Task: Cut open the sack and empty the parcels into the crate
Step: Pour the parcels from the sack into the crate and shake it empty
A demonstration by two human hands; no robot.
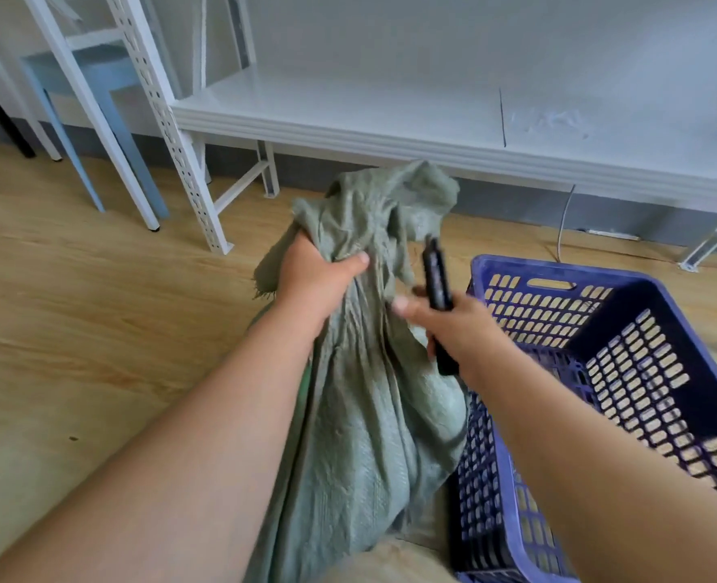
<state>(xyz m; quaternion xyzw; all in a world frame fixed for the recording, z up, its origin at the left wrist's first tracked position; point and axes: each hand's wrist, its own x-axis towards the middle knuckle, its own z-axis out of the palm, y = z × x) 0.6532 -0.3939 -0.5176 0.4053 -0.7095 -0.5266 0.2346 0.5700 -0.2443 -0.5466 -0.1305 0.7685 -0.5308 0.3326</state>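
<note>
Fingers of the left hand [321,277] bunch the sack [365,372] neck at frame centre; the right hand [453,326] grips a black cutter [436,284], pointing up-frame just right of the neck, nearer hand. Crate [651,313] sits lower right, touching the sack.

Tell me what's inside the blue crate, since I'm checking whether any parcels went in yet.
Inside the blue crate only its bare perforated floor and walls show, no parcels. The right forearm and the green sack cover its near corner, so that part stays unseen.
</note>
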